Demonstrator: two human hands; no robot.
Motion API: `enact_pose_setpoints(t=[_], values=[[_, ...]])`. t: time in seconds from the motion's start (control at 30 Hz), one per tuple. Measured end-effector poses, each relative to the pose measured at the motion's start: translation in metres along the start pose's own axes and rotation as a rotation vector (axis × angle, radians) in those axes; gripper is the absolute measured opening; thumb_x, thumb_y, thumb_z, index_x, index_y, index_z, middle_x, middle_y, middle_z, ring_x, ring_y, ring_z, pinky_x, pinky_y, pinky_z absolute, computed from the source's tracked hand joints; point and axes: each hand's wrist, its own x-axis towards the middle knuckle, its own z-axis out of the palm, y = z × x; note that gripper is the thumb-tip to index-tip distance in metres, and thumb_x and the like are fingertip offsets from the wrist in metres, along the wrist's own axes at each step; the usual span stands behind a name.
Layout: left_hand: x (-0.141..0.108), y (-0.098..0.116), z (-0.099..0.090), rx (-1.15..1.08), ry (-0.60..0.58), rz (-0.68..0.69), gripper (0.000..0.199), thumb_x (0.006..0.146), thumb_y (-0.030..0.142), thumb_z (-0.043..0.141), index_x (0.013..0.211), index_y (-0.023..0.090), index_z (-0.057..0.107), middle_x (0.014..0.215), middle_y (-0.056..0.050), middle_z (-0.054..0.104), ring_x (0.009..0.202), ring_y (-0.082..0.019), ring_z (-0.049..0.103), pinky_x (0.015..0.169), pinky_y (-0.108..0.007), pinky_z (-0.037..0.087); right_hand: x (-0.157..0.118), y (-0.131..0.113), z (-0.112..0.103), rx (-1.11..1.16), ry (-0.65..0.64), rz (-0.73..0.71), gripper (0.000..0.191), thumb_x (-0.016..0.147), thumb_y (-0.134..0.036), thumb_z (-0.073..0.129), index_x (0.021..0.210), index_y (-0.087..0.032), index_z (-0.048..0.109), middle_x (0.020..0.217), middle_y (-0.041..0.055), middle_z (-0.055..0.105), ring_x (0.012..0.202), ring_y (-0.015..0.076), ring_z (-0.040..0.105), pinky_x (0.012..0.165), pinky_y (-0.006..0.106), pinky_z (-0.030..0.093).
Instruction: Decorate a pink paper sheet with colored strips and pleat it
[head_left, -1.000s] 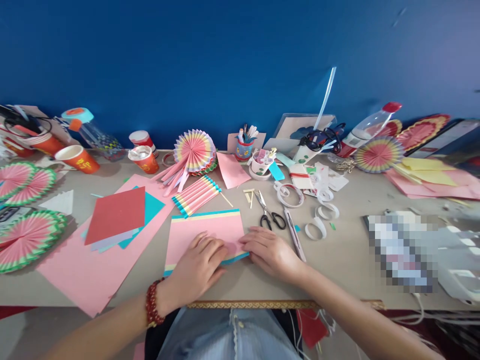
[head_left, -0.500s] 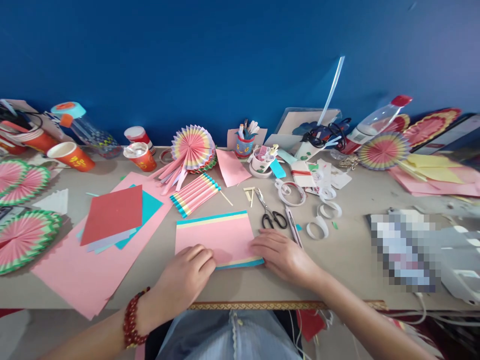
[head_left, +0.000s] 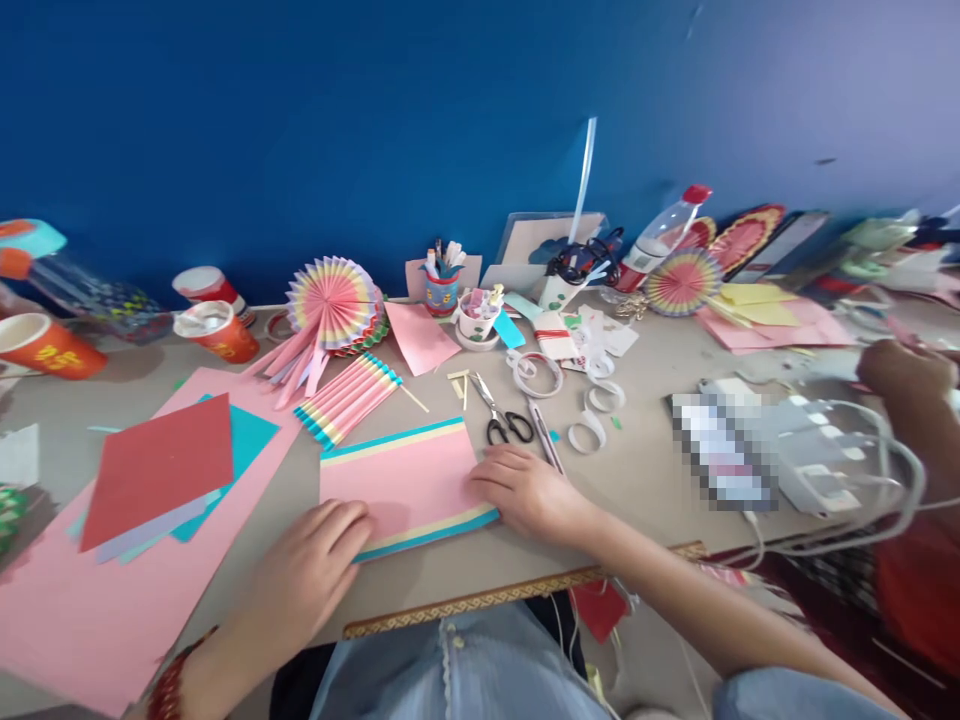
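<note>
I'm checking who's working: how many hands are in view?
3: left hand at near left corner of the pink sheet, right hand at its right edge, another person's hand at the far right. Others may be hidden.

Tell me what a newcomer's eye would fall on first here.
Probably the pink paper with blue and yellow bands at the front of the table, with the left hand at its lower left and the right hand at its right edge. Behind it to the left, the round pleated fan stands out against the deep blue wall. Farther left, the red sheet lies atop other coloured paper.
</note>
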Motion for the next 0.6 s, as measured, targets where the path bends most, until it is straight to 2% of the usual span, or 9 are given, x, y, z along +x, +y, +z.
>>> enact_pose_setpoints(t=[0.07,0.2,0.4,0.6], values=[[-0.010,-0.011,0.003,0.037,0.040,0.003,0.033,0.090,0.014,0.045,0.120,0.022,0.056,0.120,-0.006,0.062,0.111,-0.025,0.057,0.098,-0.039,0.043,0.002,0.001,-0.001,-0.006,-0.028,0.001,0.035,0.084,-0.010,0.052,0.115,-0.017,0.064,0.116,0.0080,0.069,0.107,0.0249,0.059,0.107,0.043,0.040],[-0.027,-0.023,0.007,0.054,0.044,-0.032,0.032,0.093,0.016,0.043,0.120,0.024,0.058,0.121,-0.004,0.064,0.113,-0.024,0.058,0.099,-0.038,0.044,0.004,0.002,-0.001,-0.028,-0.061,-0.003,0.038,0.080,-0.010,0.055,0.116,-0.017,0.064,0.117,0.0095,0.068,0.110,0.0257,0.057,0.104,0.042,0.041],[-0.041,-0.027,0.010,0.005,0.091,-0.124,0.028,0.095,0.022,0.045,0.117,0.026,0.062,0.120,-0.004,0.065,0.111,-0.023,0.061,0.095,-0.037,0.049,0.004,0.002,0.001,-0.013,-0.039,-0.003,0.043,0.076,-0.007,0.056,0.118,-0.016,0.063,0.114,0.0092,0.068,0.106,0.0238,0.057,0.105,0.043,0.041],[-0.045,-0.023,0.013,-0.004,0.162,-0.176,0.027,0.094,0.023,0.045,0.115,0.025,0.062,0.117,-0.006,0.065,0.107,-0.023,0.062,0.092,-0.037,0.050,0.003,0.000,0.003,0.045,0.036,0.065,0.046,0.078,-0.004,0.050,0.119,-0.018,0.064,0.112,0.0091,0.068,0.106,0.0214,0.059,0.105,0.040,0.044]])
